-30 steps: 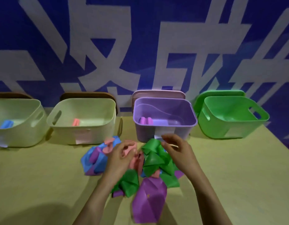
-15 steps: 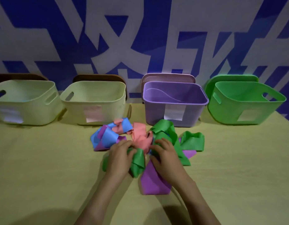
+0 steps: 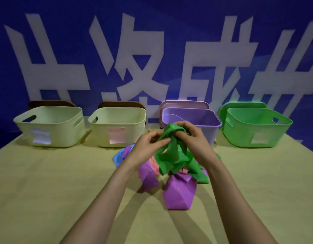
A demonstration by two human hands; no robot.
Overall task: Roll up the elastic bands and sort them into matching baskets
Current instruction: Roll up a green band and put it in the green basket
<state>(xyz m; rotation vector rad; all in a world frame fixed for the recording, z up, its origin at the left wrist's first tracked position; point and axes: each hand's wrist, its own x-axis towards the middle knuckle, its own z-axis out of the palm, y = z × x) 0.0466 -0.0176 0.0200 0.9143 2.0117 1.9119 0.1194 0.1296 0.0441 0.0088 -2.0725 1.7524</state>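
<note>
- While holding the crumpled green elastic band [image 3: 170, 155] above the loose coloured pile [image 3: 180, 191], pinches it in left hand [image 3: 148, 148] thumb and fingertips, curls right hand [image 3: 193, 138] fingers over its top.
- Seems mid-untangling; no roll yet.
- Next calls for flattening, tight rolling, then the green plastic basket [image 3: 257, 127].

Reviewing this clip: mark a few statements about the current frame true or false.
1. The left hand and right hand both hold the green band. True.
2. The green basket stands at the far left of the row. False: it stands at the far right.
3. A purple band lies on the table, nearest the person. True.
4. The green band is rolled up tight. False: it hangs loose and crumpled.
</note>
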